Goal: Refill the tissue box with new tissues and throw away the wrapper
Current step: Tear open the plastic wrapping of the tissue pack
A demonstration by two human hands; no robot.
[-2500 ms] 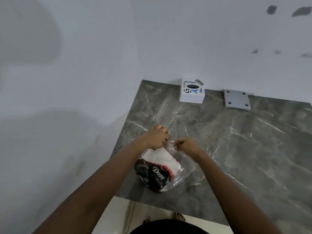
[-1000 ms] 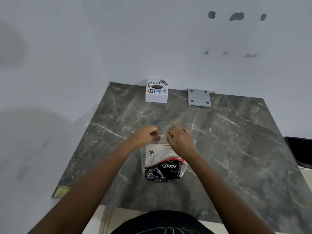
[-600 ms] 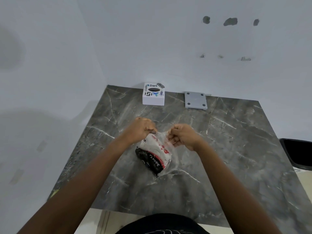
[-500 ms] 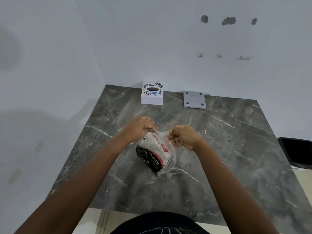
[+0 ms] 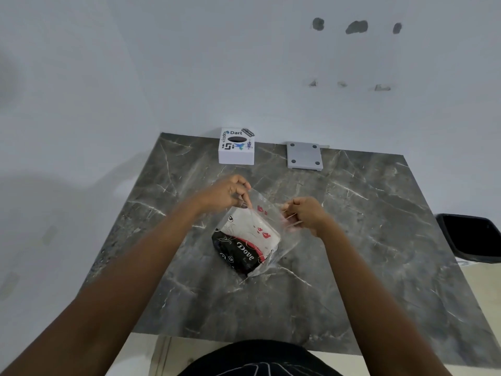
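Left hand (image 5: 227, 193) and right hand (image 5: 305, 215), fingers pinched on wrapper (image 5: 267, 213) top, tissues (image 5: 245, 244) inside, on table (image 5: 352, 267).

Both forearms are bare to the frame's edge, with no sleeves, watch or bands showing. The left hand (image 5: 226, 192) and right hand (image 5: 306, 215) carry no rings or gloves. At the bottom edge a black garment (image 5: 260, 359) with thin pale lines across it covers the torso.
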